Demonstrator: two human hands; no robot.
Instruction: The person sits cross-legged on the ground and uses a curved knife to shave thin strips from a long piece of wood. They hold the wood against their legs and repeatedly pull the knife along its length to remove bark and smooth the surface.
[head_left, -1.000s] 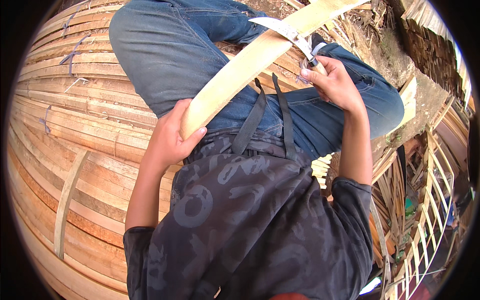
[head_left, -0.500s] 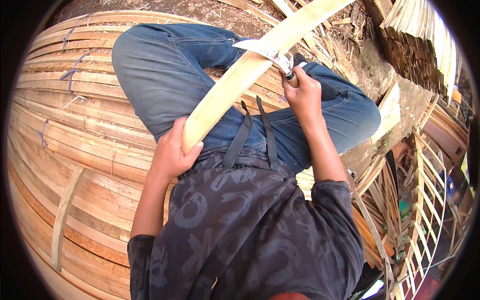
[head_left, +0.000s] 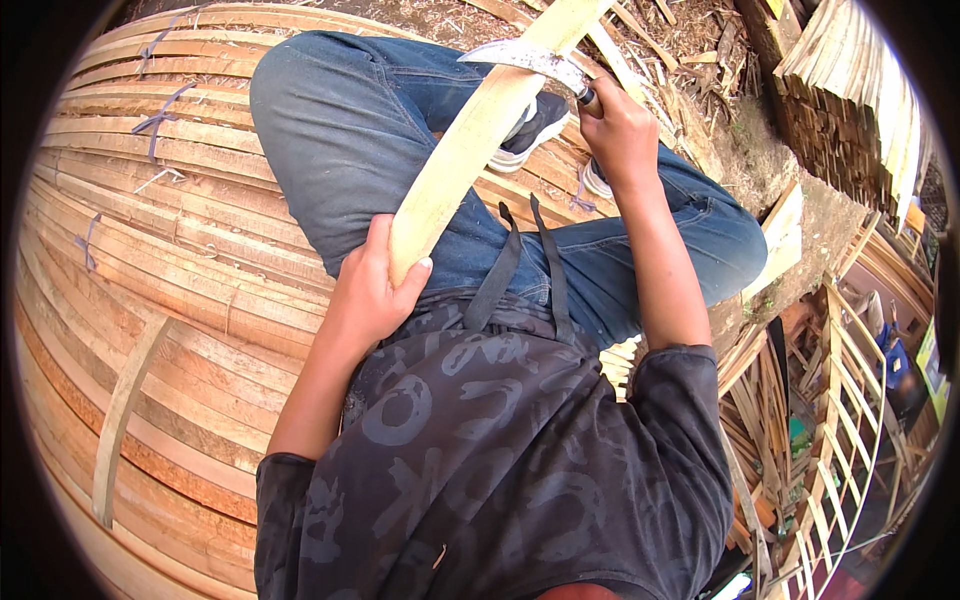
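Now the pale board (head_left: 465, 160) slants more steeply over the jeans (head_left: 320, 150), clamped in the left hand (head_left: 372, 293), while the right hand (head_left: 624, 132), fingers closed round the curved knife (head_left: 528, 56), keeps its blade across the seemingly worked far stretch.

Head view, one: left camera of a side-by-side fisheye pair, head-worn. Direction: steeply down past the shirt (head_left: 520, 450) to trousers (head_left: 330, 140), left hand (head_left: 370, 290) and right hand (head_left: 620, 130); upright, unmirrored. Range: shirt close, hands farther off. Field: wide, boards (head_left: 190, 250) leftward, stacked slats (head_left: 845, 70) upper right; straight edges bowed, dark circular border.
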